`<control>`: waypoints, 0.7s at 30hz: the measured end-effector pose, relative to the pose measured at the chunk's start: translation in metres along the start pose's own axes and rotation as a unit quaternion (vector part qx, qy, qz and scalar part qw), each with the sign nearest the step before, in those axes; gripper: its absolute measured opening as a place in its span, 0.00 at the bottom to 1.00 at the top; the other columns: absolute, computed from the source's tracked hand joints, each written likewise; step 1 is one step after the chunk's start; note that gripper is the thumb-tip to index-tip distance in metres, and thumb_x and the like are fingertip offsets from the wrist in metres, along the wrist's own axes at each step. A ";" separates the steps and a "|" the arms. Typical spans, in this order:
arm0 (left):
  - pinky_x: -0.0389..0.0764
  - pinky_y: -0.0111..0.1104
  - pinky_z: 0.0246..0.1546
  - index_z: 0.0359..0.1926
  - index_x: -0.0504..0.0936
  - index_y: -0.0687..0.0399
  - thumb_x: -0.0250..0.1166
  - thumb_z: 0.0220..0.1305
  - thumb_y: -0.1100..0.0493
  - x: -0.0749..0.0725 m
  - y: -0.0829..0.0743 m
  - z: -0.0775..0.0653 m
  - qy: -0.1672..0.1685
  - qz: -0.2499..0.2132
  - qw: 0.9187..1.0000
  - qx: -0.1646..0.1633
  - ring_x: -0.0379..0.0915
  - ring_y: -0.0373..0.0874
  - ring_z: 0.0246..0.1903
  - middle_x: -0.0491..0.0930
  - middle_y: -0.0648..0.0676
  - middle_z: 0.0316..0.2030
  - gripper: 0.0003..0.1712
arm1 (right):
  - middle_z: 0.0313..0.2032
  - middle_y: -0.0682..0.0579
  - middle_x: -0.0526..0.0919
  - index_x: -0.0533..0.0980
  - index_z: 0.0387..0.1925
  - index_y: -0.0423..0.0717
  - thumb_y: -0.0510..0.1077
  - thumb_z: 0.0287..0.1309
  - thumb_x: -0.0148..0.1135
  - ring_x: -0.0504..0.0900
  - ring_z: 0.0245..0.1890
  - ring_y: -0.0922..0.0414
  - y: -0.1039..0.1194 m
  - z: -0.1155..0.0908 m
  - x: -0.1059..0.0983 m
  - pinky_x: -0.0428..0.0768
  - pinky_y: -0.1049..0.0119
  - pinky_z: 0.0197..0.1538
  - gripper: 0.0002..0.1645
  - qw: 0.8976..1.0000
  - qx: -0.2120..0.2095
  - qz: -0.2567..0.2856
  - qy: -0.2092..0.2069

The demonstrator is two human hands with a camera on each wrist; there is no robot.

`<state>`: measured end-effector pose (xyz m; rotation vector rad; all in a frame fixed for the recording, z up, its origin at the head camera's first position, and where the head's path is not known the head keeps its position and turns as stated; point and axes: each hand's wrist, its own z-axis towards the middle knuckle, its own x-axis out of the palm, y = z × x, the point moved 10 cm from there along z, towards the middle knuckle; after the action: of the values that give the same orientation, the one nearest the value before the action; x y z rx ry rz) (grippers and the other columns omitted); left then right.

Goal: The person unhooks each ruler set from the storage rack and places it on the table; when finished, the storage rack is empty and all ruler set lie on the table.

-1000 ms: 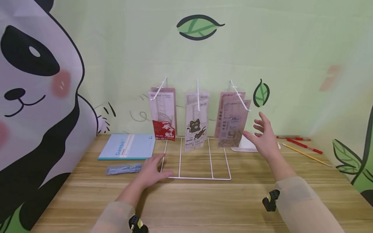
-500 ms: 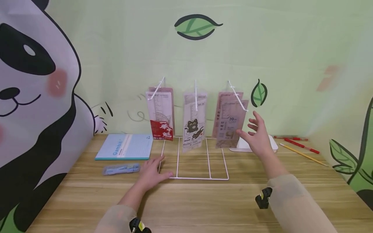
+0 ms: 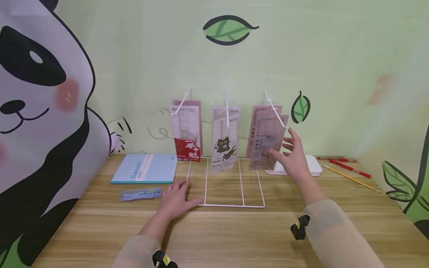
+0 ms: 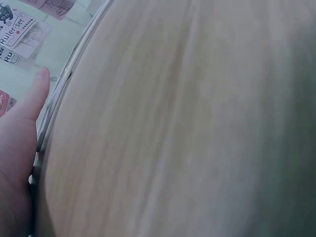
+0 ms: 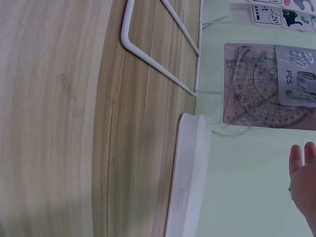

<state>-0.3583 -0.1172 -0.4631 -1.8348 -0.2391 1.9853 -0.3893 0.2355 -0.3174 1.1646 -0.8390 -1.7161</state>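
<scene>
My left hand point(image 3: 175, 201) rests on the front left corner of a white wire display rack point(image 3: 231, 205), fingers spread. In the left wrist view its thumb point(image 4: 39, 91) points towards the hanging packets. At the right hook point(image 3: 276, 111), my right hand point(image 3: 295, 158) is raised with loosely bent fingers. Its index fingertip is at the hook's tip, and its thumb overlaps the front pink ruler-set packet point(image 3: 268, 143); whether it touches cannot be told. A cat-printed ruler set point(image 3: 223, 145) hangs on the middle hook, a red-and-white ruler set point(image 3: 187, 149) on the left one.
Left of the rack lie a blue notebook point(image 3: 145, 169) and a clear case with blue contents point(image 3: 140, 194). Behind my right hand sits a white box point(image 3: 313, 165). Red pens point(image 3: 350, 168) and a yellow pencil point(image 3: 352, 178) lie at the far right of the wooden table point(image 3: 234, 238).
My right hand has moved left towards the right packet, its index fingertip reaching the hook's tip. My left hand has shifted slightly nearer along the rack's corner. The packets hang as before.
</scene>
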 end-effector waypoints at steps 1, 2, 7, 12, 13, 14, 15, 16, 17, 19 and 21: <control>0.56 0.57 0.59 0.67 0.65 0.54 0.57 0.48 0.23 0.001 -0.001 0.000 0.002 0.006 1.000 0.001 0.55 0.59 0.61 0.63 0.59 0.63 0.54 | 0.65 0.37 0.57 0.39 0.73 0.54 0.45 0.52 0.69 0.60 0.62 0.40 0.000 0.000 -0.001 0.63 0.46 0.61 0.59 1.000 0.000 0.000 -0.001; 0.56 0.57 0.59 0.67 0.65 0.54 0.56 0.47 0.22 0.002 -0.002 0.001 0.004 0.009 1.000 0.001 0.55 0.59 0.61 0.63 0.59 0.63 0.55 | 0.64 0.37 0.57 0.39 0.73 0.54 0.45 0.52 0.69 0.61 0.62 0.40 -0.001 0.000 -0.001 0.63 0.46 0.61 0.59 1.000 0.000 0.002 -0.002; 0.56 0.55 0.59 0.68 0.64 0.53 0.56 0.45 0.20 0.004 -0.003 0.003 0.006 0.010 1.000 -0.008 0.54 0.58 0.61 0.61 0.59 0.64 0.57 | 0.63 0.36 0.58 0.38 0.73 0.54 0.46 0.53 0.68 0.63 0.61 0.41 -0.004 0.000 -0.001 0.63 0.48 0.62 0.59 1.000 0.005 0.008 0.003; 0.57 0.53 0.59 0.67 0.65 0.57 0.58 0.44 0.21 0.002 0.000 0.002 -0.004 -0.005 1.000 -0.009 0.55 0.57 0.60 0.62 0.60 0.63 0.58 | 0.61 0.35 0.59 0.38 0.73 0.53 0.45 0.53 0.68 0.64 0.59 0.41 -0.006 0.001 0.003 0.64 0.48 0.61 0.59 1.000 0.003 0.014 0.003; 0.57 0.53 0.60 0.67 0.65 0.58 0.59 0.44 0.22 0.001 0.000 0.001 -0.006 -0.007 1.000 -0.008 0.55 0.58 0.60 0.62 0.61 0.62 0.58 | 0.61 0.35 0.59 0.39 0.73 0.53 0.45 0.53 0.68 0.65 0.59 0.41 -0.006 0.001 0.004 0.65 0.49 0.61 0.58 1.000 0.003 0.015 0.003; 0.58 0.52 0.60 0.66 0.65 0.59 0.59 0.45 0.23 0.001 0.001 0.001 -0.009 -0.009 1.000 -0.007 0.56 0.58 0.60 0.63 0.61 0.62 0.58 | 0.61 0.36 0.60 0.39 0.73 0.53 0.44 0.53 0.69 0.65 0.58 0.42 -0.006 0.000 0.005 0.65 0.49 0.60 0.58 1.000 0.003 0.017 0.003; 0.58 0.52 0.59 0.66 0.66 0.59 0.60 0.45 0.23 0.000 0.002 0.000 -0.012 -0.009 1.000 -0.005 0.56 0.58 0.60 0.63 0.62 0.62 0.57 | 0.61 0.36 0.60 0.39 0.73 0.53 0.44 0.52 0.69 0.65 0.58 0.42 -0.006 0.000 0.006 0.65 0.49 0.60 0.58 1.000 0.003 0.019 0.004; 0.59 0.52 0.59 0.65 0.66 0.60 0.61 0.46 0.24 0.000 0.002 0.000 -0.014 -0.008 1.000 -0.004 0.57 0.58 0.59 0.63 0.62 0.61 0.56 | 0.61 0.36 0.60 0.40 0.73 0.53 0.44 0.52 0.69 0.65 0.58 0.42 -0.006 0.000 0.007 0.66 0.49 0.60 0.59 1.000 0.005 0.020 0.004; 0.59 0.52 0.59 0.65 0.66 0.61 0.62 0.46 0.25 -0.001 0.002 -0.001 -0.018 -0.007 1.000 -0.001 0.57 0.58 0.59 0.64 0.62 0.61 0.56 | 0.60 0.36 0.60 0.40 0.73 0.53 0.44 0.52 0.69 0.66 0.58 0.43 -0.007 0.000 0.007 0.66 0.50 0.60 0.59 1.000 0.007 0.022 0.003; 0.60 0.52 0.59 0.65 0.67 0.62 0.62 0.46 0.26 -0.002 0.002 -0.001 -0.020 -0.009 1.000 0.001 0.57 0.58 0.59 0.64 0.62 0.60 0.55 | 0.60 0.37 0.61 0.40 0.73 0.54 0.44 0.52 0.69 0.66 0.57 0.43 -0.007 -0.001 0.007 0.67 0.51 0.60 0.58 1.000 0.011 0.025 0.000; 0.60 0.53 0.59 0.64 0.68 0.62 0.62 0.46 0.26 -0.002 0.001 -0.001 -0.020 -0.010 1.000 0.003 0.58 0.58 0.58 0.65 0.62 0.60 0.55 | 0.59 0.37 0.62 0.40 0.73 0.55 0.44 0.53 0.68 0.67 0.56 0.44 -0.008 -0.001 0.005 0.68 0.52 0.59 0.57 1.000 0.014 0.027 -0.006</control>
<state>-0.3572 -0.1185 -0.4619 -1.7830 -0.2632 2.0079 -0.3912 0.2338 -0.3264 1.1406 -0.8956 -1.6733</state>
